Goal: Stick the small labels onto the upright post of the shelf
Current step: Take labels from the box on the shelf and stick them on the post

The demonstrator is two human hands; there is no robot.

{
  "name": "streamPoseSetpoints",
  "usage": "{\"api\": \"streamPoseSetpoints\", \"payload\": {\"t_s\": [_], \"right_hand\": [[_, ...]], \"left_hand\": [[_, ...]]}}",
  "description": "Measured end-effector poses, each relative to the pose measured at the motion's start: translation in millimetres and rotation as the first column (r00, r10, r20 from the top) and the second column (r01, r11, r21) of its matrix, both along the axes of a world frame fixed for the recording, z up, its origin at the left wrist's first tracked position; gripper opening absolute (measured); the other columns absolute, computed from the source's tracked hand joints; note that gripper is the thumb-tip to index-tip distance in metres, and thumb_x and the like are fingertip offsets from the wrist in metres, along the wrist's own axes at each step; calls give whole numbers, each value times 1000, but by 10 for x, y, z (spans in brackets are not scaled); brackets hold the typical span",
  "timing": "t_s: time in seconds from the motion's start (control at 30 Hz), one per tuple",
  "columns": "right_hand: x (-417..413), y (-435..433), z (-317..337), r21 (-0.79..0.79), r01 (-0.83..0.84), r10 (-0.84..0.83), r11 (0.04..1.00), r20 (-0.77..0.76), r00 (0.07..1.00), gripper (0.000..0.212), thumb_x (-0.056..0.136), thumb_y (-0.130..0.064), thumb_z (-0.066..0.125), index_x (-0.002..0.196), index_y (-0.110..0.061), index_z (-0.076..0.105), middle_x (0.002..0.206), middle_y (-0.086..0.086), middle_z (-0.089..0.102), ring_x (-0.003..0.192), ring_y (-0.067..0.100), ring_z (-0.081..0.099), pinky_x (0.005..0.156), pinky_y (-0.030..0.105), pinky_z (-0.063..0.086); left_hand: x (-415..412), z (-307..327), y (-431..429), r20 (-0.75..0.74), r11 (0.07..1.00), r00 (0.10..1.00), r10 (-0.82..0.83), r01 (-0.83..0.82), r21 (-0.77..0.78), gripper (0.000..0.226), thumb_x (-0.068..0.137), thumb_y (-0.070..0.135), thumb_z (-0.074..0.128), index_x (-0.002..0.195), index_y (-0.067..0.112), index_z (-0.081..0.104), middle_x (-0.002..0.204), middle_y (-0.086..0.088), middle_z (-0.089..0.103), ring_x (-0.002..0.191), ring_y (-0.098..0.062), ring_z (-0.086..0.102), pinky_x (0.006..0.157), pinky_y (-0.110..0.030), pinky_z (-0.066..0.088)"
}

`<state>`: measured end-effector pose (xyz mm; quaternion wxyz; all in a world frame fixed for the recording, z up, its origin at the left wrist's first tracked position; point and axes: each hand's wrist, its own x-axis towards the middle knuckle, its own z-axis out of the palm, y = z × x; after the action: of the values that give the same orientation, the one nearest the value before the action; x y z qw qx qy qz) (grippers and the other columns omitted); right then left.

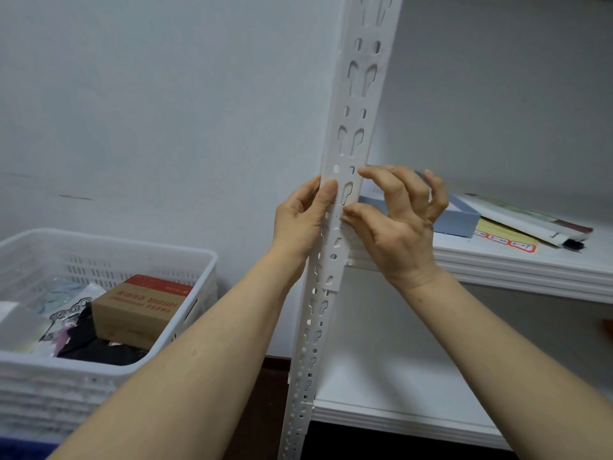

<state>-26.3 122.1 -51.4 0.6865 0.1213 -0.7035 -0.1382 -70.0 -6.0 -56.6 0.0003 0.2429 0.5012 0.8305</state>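
- I read this as the pressing-on step. Both hands are on the upright post (351, 134), just above where the upper shelf board (497, 263) meets it.
- My left hand (300, 220) is clamped on the post's left edge. Its thumb (326, 194) lies flat on the front face and the fingers wrap out of sight behind.
- My right hand (394, 227) comes in from the right. The index fingertip (365, 172) and thumb tip (348, 214) are spread apart and touch the post face, and the other fingers are curled clear.
- I cannot tell whether those two tips pinch anything. No label stands out against the white metal, so I cannot say where it is either.
- If a label is there, it would sit between those two tips.
- Next, I judge, the move is a firm rub along the face with the post braced, keeping off the keyhole slots so the edges don't lift.
- The post is white, slotted and narrow, with little flat area between the holes.
- On the upper board, far right, lie a grey-blue box (461, 217), a yellow sheet (497, 235) and a white pouch (530, 220).
- A lower shelf board (381, 393) sits near, below it.
- At near left stands a white slotted basket (109, 257) holding a cardboard box (132, 310) and dark packets, with a pale wall (132, 94) behind.
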Motion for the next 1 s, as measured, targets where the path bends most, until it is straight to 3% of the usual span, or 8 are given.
{"api": "streamPoseSetpoints", "payload": {"t_s": [0.13,0.3,0.5,0.7,0.87,1.0], "right_hand": [[-6,-10,3,-12,2,-3,1000,-19,1000,23,85,-27,68,65,-19,64,120,-5,53,111,18,45,100,43,26],[-20,-43,1,-17,63,-63,998,18,998,20,86,-23,60,67,-17,62,118,-5,43,110,20,41,104,36,16],[-27,-54,-46,-45,86,-83,995,69,994,15,85,-21,60,71,-15,62,113,-3,40,107,21,39,101,34,18],[8,-34,-86,-71,61,-54,996,99,994,17,85,-25,60,72,-14,62,109,-3,39,106,21,37,100,31,15],[116,-75,22,-262,-18,46,965,103,994,22,86,-28,56,74,-11,65,107,-6,38,103,20,35,90,31,21],[233,-14,56,-467,-51,169,883,215,962,24,88,-34,54,84,-15,69,104,0,51,102,18,40,84,26,20]], "left_hand": [[-6,-3,3,13,1000,1000,10,-9,-10,26,90,27,63,111,12,68,107,-2,72,90,-10,65,88,-25,53],[4,-2,2,2,1000,1000,4,-4,-8,22,91,25,62,108,13,69,98,1,72,84,-7,66,79,-19,54],[4,2,2,-4,1000,1000,5,-5,-12,20,92,24,61,105,11,68,96,0,71,84,-8,64,77,-17,54],[-15,-3,11,11,999,1000,29,-29,-32,29,90,27,63,112,8,67,106,-4,71,89,-7,64,86,-21,53],[-15,4,14,13,998,999,42,-42,-38,32,90,28,63,115,8,66,111,-4,71,96,-9,65,91,-22,51],[1,2,16,3,997,998,62,-61,-46,30,91,27,62,114,9,67,103,3,72,87,0,65,78,-12,50]]}}
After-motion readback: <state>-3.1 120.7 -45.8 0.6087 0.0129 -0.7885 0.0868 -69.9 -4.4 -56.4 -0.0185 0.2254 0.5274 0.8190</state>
